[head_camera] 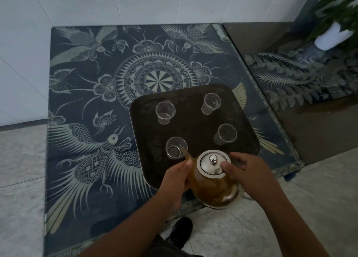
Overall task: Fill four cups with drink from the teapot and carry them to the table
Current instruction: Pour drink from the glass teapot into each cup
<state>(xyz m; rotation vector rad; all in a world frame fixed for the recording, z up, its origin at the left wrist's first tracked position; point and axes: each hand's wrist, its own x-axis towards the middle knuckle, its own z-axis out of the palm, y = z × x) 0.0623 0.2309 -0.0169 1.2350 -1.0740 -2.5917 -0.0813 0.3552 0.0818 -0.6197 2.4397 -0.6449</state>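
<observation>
A glass teapot (pixel 213 189) of amber drink with a steel lid is tilted, its spout over the near-left cup (pixel 175 147). My left hand (pixel 175 181) braces the teapot's side by the spout. My right hand (pixel 249 171) grips the handle side, thumb pressing the lid. Several clear cups stand on a dark tray (pixel 193 125): the far-left cup (pixel 165 112) holds a little brown liquid, while the far-right cup (pixel 211 103) and the near-right cup (pixel 225 133) look empty.
The tray rests on a low surface under a dark blue cloth (pixel 87 101) with bird and flower patterns. A potted plant in a white pot (pixel 333 35) stands at the back right on a glassy surface. Pale tiled floor (pixel 21 169) and my shoe (pixel 181 231) lie below.
</observation>
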